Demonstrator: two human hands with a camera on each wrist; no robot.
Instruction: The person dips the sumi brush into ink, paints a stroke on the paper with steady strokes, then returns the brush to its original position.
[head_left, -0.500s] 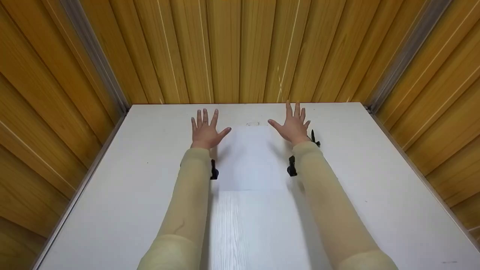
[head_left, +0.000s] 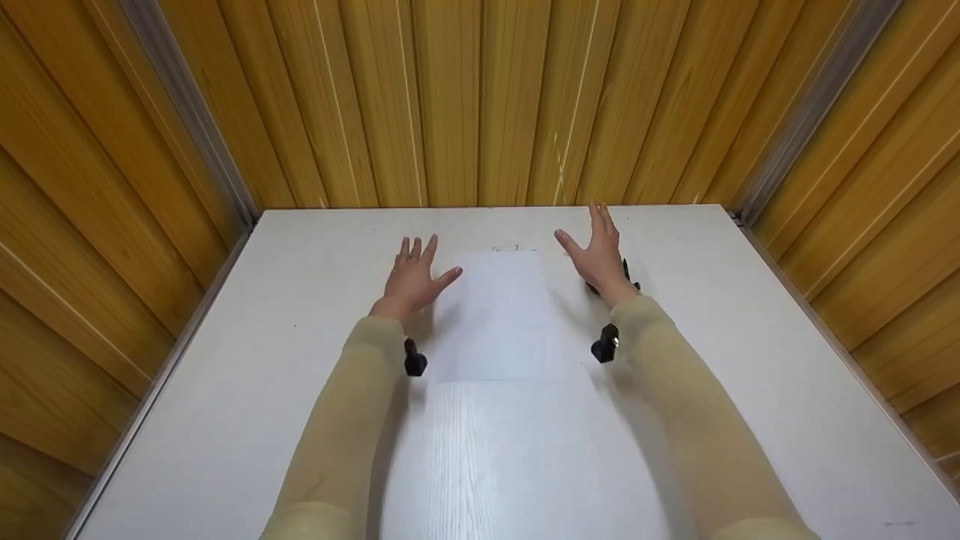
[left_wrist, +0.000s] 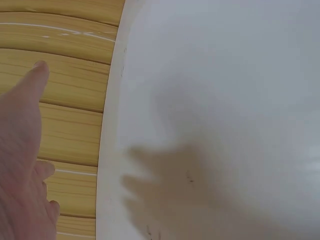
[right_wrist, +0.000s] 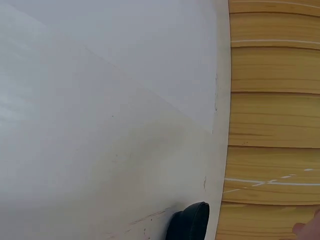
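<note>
A white sheet of paper [head_left: 499, 315] lies flat in the middle of the white table [head_left: 262, 390]. My left hand [head_left: 412, 279] is just left of the sheet's far corner, fingers spread and straight, holding nothing. In the left wrist view the left hand [left_wrist: 22, 160] casts a shadow on the table [left_wrist: 215, 90]. My right hand [head_left: 601, 253] is just right of the sheet's far edge, tilted onto its outer side with straight fingers and the thumb toward the paper. The right wrist view shows the paper [right_wrist: 150, 45] on the table [right_wrist: 75, 175] and only a fingertip [right_wrist: 307, 231].
Yellow wood-panelled walls [head_left: 480, 97] close the table in at the back and on both sides. Black wrist mounts [head_left: 414, 363] sit on the beige sleeves. A small dark mark [head_left: 506, 247] shows on the table beyond the paper.
Both hands have drawn back a little toward me. The left hand's fingers are closer together. The right hand has turned from palm-down onto its edge. The paper has not moved.
</note>
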